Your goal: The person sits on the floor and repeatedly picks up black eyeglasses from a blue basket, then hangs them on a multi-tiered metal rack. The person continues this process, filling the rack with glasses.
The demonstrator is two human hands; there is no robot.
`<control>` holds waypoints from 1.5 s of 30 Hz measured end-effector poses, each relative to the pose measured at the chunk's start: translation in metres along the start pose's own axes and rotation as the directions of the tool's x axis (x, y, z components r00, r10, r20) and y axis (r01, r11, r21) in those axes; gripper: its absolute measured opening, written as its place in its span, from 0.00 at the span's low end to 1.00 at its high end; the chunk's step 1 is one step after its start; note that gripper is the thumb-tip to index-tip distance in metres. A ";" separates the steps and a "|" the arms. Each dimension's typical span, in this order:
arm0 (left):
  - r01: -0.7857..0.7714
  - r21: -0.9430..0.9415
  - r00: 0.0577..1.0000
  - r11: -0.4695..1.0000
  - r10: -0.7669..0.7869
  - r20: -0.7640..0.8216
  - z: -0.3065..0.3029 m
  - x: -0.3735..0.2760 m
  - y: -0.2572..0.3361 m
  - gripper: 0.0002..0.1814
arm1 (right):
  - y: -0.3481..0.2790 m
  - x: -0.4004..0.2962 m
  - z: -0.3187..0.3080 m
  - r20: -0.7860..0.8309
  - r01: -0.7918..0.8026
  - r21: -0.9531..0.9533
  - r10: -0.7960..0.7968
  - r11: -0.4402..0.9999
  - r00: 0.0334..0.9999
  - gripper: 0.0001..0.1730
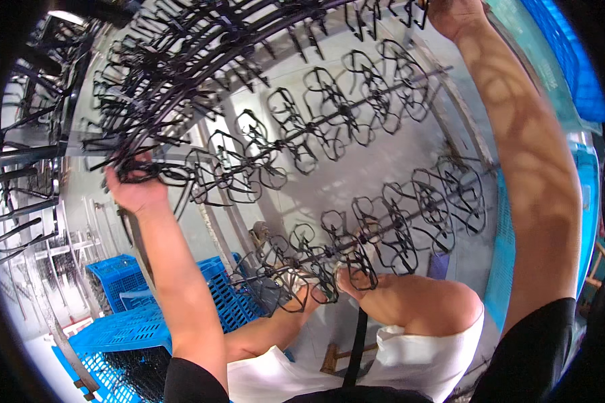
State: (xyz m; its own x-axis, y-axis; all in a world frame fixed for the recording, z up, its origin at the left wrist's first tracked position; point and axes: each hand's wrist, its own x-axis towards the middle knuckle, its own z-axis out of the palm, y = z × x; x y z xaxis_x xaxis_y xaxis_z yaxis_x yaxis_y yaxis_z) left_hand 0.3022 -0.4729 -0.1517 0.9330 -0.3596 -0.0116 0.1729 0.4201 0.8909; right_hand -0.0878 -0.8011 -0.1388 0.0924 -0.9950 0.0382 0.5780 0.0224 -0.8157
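Two long rods run diagonally across the view, each hung with black wire-like loops. The upper rod of loops [344,112] reaches from near my left hand to the upper right; the lower rod of loops [363,239] crosses above the legs. My left hand [138,189] is raised at the left, its fingers curled around dark looped pieces. My right hand [451,15] reaches to the top right edge beside black hooks [413,12]; its fingers are largely cut off, so what it holds cannot be seen. Dense black hooked racks [196,70] fill the top left.
Blue plastic crates [121,330] stand at the lower left, one with dark strands inside. A worn metal post [469,121] rises at the right, with blue crates [585,75] and teal mesh [501,257] beyond. A wooden stool part [330,358] shows below.
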 end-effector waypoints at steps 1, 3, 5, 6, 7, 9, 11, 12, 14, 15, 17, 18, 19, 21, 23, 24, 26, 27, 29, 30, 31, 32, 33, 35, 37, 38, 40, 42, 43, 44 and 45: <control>-0.003 -0.003 1.000 1.000 0.003 -0.013 0.007 -0.009 0.004 0.26 | -0.011 -0.010 -0.013 -0.033 0.032 0.015 -0.031 0.999 0.999 0.14; -0.037 -0.045 0.999 0.998 0.038 0.024 -0.005 -0.029 0.024 0.28 | 0.000 -0.024 -0.022 -0.054 0.041 0.093 -0.036 0.995 0.998 0.13; -0.029 0.007 0.999 1.000 0.029 -0.027 0.005 -0.059 0.030 0.29 | -0.032 -0.060 -0.045 -0.106 -0.010 0.116 0.022 0.993 0.994 0.12; -0.052 0.042 0.997 0.998 0.054 -0.058 -0.025 -0.072 0.046 0.28 | -0.024 -0.088 -0.033 -0.106 -0.084 0.137 0.099 0.987 0.989 0.11; -0.043 0.047 0.998 0.998 0.045 -0.049 -0.035 -0.087 0.051 0.27 | -0.037 -0.108 -0.035 -0.136 -0.108 0.138 0.127 0.985 0.982 0.11; -0.011 0.038 1.000 0.999 0.011 0.008 -0.046 -0.127 0.061 0.27 | -0.051 -0.131 -0.061 -0.174 -0.114 0.126 0.135 0.985 0.975 0.12; 0.005 0.122 1.000 0.993 -0.001 -0.028 -0.061 -0.165 0.067 0.28 | -0.067 -0.155 -0.086 -0.216 -0.105 0.067 0.117 0.992 0.969 0.13; 0.033 0.100 0.999 0.994 -0.034 0.010 -0.071 -0.179 0.071 0.28 | -0.078 -0.174 -0.094 -0.235 -0.099 0.010 0.099 0.995 0.967 0.14; 0.117 0.100 0.985 0.988 -0.128 0.113 -0.114 -0.193 0.079 0.28 | -0.106 -0.214 -0.106 -0.247 -0.095 -0.088 0.071 0.992 0.967 0.17; 0.165 0.109 0.967 0.980 -0.182 0.179 -0.137 -0.197 0.089 0.27 | -0.122 -0.233 -0.113 -0.247 -0.059 -0.190 0.010 0.980 0.969 0.18; 0.144 0.062 0.985 0.988 -0.149 0.088 -0.098 -0.257 0.104 0.26 | -0.155 -0.271 -0.141 -0.196 0.042 -0.268 -0.098 0.962 0.976 0.21; 0.166 -0.019 0.982 0.986 -0.164 0.093 -0.081 -0.280 0.113 0.26 | -0.173 -0.292 -0.161 -0.154 0.107 -0.244 -0.148 0.964 0.977 0.22; 0.188 -0.098 0.979 0.977 -0.179 0.098 -0.070 -0.296 0.129 0.26 | -0.187 -0.308 -0.178 -0.144 0.129 -0.212 -0.161 0.969 0.976 0.23; 0.102 -0.085 0.988 0.991 -0.091 0.128 -0.051 -0.313 0.154 0.27 | -0.215 -0.342 -0.201 -0.126 0.146 -0.112 -0.160 0.983 0.979 0.23; 0.135 -0.244 0.921 0.960 -0.030 0.389 -0.035 -0.327 0.197 0.29 | -0.237 -0.366 -0.218 0.075 0.120 0.076 -0.126 0.990 0.989 0.24; 0.075 -0.201 0.935 0.977 0.001 0.356 -0.026 -0.324 0.215 0.29 | -0.249 -0.375 -0.231 0.378 0.073 0.175 -0.136 0.982 0.916 0.24; 0.010 -0.155 0.945 0.988 0.041 0.325 -0.012 -0.319 0.257 0.29 | -0.270 -0.388 -0.198 0.100 0.027 0.222 -0.050 0.975 0.994 0.26; -0.010 -0.159 0.937 0.987 0.065 0.344 -0.006 -0.311 0.275 0.28 | -0.275 -0.394 -0.164 -0.322 0.077 0.248 0.008 0.966 0.947 0.27; -0.026 -0.238 0.911 0.971 0.121 0.393 -0.029 -0.281 0.290 0.27 | -0.284 -0.385 -0.128 0.012 0.116 0.178 -0.120 0.977 0.993 0.26; -0.042 -0.202 0.970 0.979 0.088 0.226 -0.025 -0.269 0.292 0.26 | -0.297 -0.383 -0.088 -0.089 0.160 0.103 -0.151 0.982 0.985 0.24; -0.061 -0.148 0.997 0.987 0.069 0.047 -0.023 -0.262 0.300 0.26 | -0.303 -0.367 -0.065 -0.079 0.173 0.112 -0.165 0.979 0.983 0.22; -0.054 -0.224 0.992 0.973 0.077 0.096 -0.031 -0.252 0.305 0.22 | -0.309 -0.353 -0.023 -0.181 0.092 0.048 -0.082 0.995 0.980 0.20; -0.028 -0.303 0.985 0.953 0.078 0.156 -0.038 -0.240 0.301 0.19 | -0.312 -0.331 0.000 -0.138 0.090 0.191 -0.064 0.977 0.988 0.19; -0.048 -0.278 0.992 0.959 0.078 0.098 -0.034 -0.235 0.297 0.16 | -0.313 -0.288 0.015 -0.023 0.096 0.062 -0.095 0.993 0.995 0.12; -0.049 -0.248 0.997 0.968 0.062 0.044 -0.038 -0.228 0.297 0.15 | -0.309 -0.244 0.039 0.015 -0.046 0.194 0.044 0.980 0.999 0.10; 0.004 -0.283 0.998 0.959 0.012 0.056 -0.023 -0.226 0.285 0.15 | -0.299 -0.183 0.011 -0.066 0.029 0.292 -0.010 0.956 0.998 0.12; -0.013 -0.281 1.000 0.960 0.020 0.023 -0.019 -0.225 0.283 0.14 | -0.290 -0.184 0.040 -0.021 -0.058 0.171 0.062 0.984 0.998 0.13; 0.014 -0.278 1.000 0.960 -0.009 0.020 -0.006 -0.221 0.270 0.15 | -0.270 -0.152 0.025 0.024 -0.085 0.089 0.084 0.992 0.996 0.13; 0.019 -0.269 0.999 0.963 -0.032 -0.042 0.009 -0.234 0.274 0.16 | -0.259 -0.145 0.022 0.053 -0.115 0.088 0.110 0.990 0.992 0.12; 0.016 -0.276 0.999 0.961 -0.025 -0.029 0.011 -0.228 0.269 0.17 | -0.253 -0.139 0.017 0.058 -0.135 0.058 0.132 0.989 0.990 0.11; -0.006 -0.273 1.000 0.962 -0.003 -0.031 0.002 -0.218 0.269 0.17 | -0.240 -0.147 0.024 0.096 -0.104 0.061 0.098 0.993 0.991 0.10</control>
State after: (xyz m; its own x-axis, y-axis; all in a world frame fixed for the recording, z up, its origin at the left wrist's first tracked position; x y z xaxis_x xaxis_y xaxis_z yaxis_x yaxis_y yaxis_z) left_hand 0.1445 -0.2833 0.0915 0.9418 -0.3349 -0.0278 0.2471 0.6339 0.7328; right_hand -0.2202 -0.6576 0.0653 0.2260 -0.9740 0.0133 0.6138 0.1318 -0.7784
